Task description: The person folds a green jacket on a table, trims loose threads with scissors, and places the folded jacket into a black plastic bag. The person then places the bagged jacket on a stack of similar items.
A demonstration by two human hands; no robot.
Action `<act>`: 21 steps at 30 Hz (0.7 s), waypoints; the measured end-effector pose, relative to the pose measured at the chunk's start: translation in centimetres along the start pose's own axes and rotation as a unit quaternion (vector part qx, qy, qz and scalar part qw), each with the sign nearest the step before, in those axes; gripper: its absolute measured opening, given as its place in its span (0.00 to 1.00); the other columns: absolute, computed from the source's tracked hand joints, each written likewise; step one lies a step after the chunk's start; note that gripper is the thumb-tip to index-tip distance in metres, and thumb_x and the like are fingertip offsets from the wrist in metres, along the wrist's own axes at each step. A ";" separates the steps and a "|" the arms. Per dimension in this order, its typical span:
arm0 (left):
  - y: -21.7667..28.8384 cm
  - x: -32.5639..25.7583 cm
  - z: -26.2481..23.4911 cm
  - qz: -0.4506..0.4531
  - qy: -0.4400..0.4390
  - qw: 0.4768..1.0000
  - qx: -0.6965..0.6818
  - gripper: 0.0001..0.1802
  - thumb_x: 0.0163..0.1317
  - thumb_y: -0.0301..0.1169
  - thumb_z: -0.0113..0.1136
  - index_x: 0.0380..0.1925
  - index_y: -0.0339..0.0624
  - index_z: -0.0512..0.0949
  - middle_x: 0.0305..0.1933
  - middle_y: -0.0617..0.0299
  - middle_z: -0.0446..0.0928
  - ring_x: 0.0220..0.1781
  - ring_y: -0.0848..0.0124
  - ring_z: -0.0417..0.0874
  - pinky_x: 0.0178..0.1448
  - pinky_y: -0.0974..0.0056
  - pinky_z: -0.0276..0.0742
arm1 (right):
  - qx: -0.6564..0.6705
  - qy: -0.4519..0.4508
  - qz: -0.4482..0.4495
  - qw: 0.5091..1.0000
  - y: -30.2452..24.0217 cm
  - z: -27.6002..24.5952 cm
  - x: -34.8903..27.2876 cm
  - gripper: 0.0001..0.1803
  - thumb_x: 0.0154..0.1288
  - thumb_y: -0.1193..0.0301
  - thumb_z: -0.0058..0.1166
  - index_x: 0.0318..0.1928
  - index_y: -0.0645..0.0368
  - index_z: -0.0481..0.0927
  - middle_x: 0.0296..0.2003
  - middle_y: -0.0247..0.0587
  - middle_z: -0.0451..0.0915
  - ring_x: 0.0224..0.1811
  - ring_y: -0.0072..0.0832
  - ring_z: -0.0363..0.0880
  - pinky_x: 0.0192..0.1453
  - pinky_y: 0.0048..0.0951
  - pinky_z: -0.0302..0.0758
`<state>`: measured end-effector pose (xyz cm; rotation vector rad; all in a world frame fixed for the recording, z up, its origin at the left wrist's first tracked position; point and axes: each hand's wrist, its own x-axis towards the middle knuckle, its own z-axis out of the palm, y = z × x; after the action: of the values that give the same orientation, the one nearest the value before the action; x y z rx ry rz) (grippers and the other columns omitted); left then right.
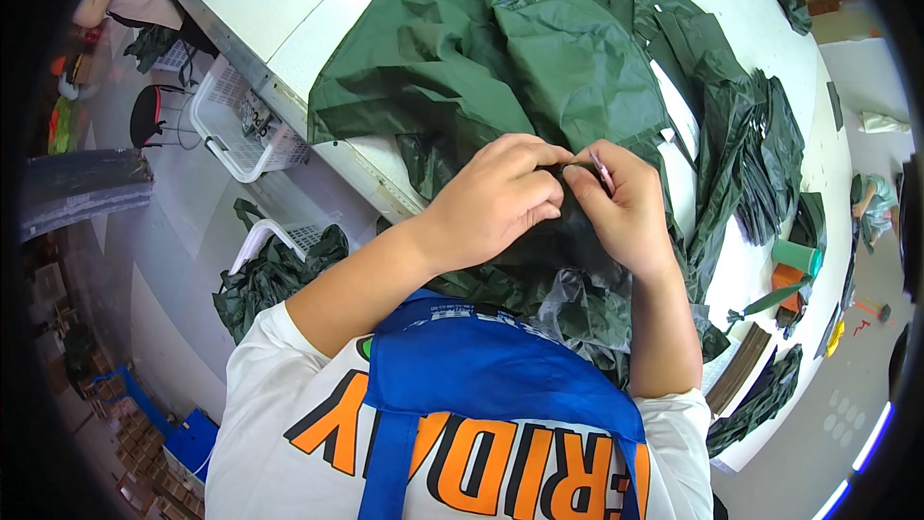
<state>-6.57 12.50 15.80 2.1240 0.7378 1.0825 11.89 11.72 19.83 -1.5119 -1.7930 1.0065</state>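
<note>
A dark green, thin, slightly shiny garment [423,63] is spread over the white table and hangs down toward my body. My left hand [505,191] is closed, pinching the garment's edge between thumb and fingers. My right hand [621,202] meets it there, its thumb and curled index finger also closed on the fabric. A slim pink tool [603,173] sticks out along the right index finger; its kind is hidden by the hand. The exact spot between the fingertips is too small to make out. Crumpled dark green material and clear plastic [577,303] lie below my wrists.
More green garments [722,125] are piled along the right of the table [279,0]. A green cylinder [797,256] and an orange box [784,284] stand at the right. Left of the table edge are a white basket [226,120] and another basket with green fabric [279,274]. Other people work farther off.
</note>
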 end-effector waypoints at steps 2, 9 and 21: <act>0.3 0.5 -0.8 0.007 -0.057 0.998 0.027 0.08 0.54 0.32 0.65 0.31 0.45 0.76 0.49 0.58 0.77 0.56 0.58 0.73 0.60 0.53 0.65 | -0.008 0.047 -0.003 0.999 0.3 0.1 -0.6 0.10 0.56 0.75 0.56 0.25 0.65 0.70 0.19 0.46 0.64 0.20 0.35 0.62 0.26 0.34 0.61; -0.1 2.9 -1.7 -0.064 -0.334 0.929 0.148 0.19 0.55 0.42 0.64 0.19 0.39 0.71 0.23 0.54 0.71 0.34 0.55 0.76 0.52 0.55 0.68 | 0.113 0.019 -0.058 0.992 2.6 -0.8 -3.0 0.09 0.64 0.71 0.54 0.42 0.62 0.79 0.35 0.45 0.79 0.37 0.35 0.77 0.45 0.32 0.73; -1.9 5.9 -5.9 -0.321 -0.023 0.871 -0.371 0.20 0.68 0.39 0.53 0.49 0.31 0.75 0.47 0.55 0.80 0.45 0.71 0.82 0.50 0.66 0.78 | -0.356 0.338 0.548 0.677 38.7 -19.3 -20.7 0.35 0.58 0.56 0.59 0.59 0.67 0.68 0.47 0.57 0.76 0.53 0.40 0.75 0.57 0.37 0.71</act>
<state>-8.94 19.53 19.97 1.1188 0.7607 0.7568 52.59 -2.34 -1.23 -3.0586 -0.5621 -0.0510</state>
